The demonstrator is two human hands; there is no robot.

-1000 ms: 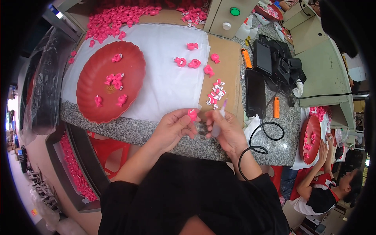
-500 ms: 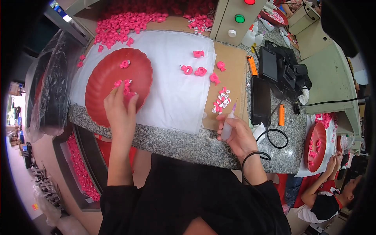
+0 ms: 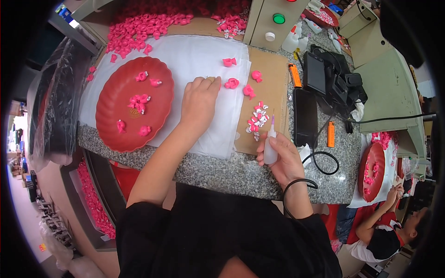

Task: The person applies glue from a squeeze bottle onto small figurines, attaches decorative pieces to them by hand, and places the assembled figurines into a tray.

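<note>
My left hand [image 3: 200,104] is closed over the white sheet [image 3: 197,53], right of the red scalloped dish [image 3: 107,99]. Its fingertips cover a small pink plastic piece, which is almost wholly hidden. Several pink pieces with white bits lie in the dish, some in a cluster [image 3: 139,103]. In my right hand [image 3: 283,155] is a translucent squeeze bottle [image 3: 270,152] with a purple-based needle, tip upward. Beside the needle, a small heap of pink-and-white parts [image 3: 256,120] rests on brown cardboard [image 3: 274,78]. Loose pink pieces [image 3: 232,83] sit near the sheet's right edge.
A large pile of pink pieces [image 3: 139,30] fills the back shelf. To the right are a black device with cables [image 3: 317,69], a black case [image 3: 305,118] and orange lighters [image 3: 331,134]. Farther right, another person works beside a red dish [image 3: 373,169].
My left hand has left the dish and moved right, onto a pink piece on the sheet. More separate pieces now show in the dish. The right hand keeps the bottle, held more upright.
</note>
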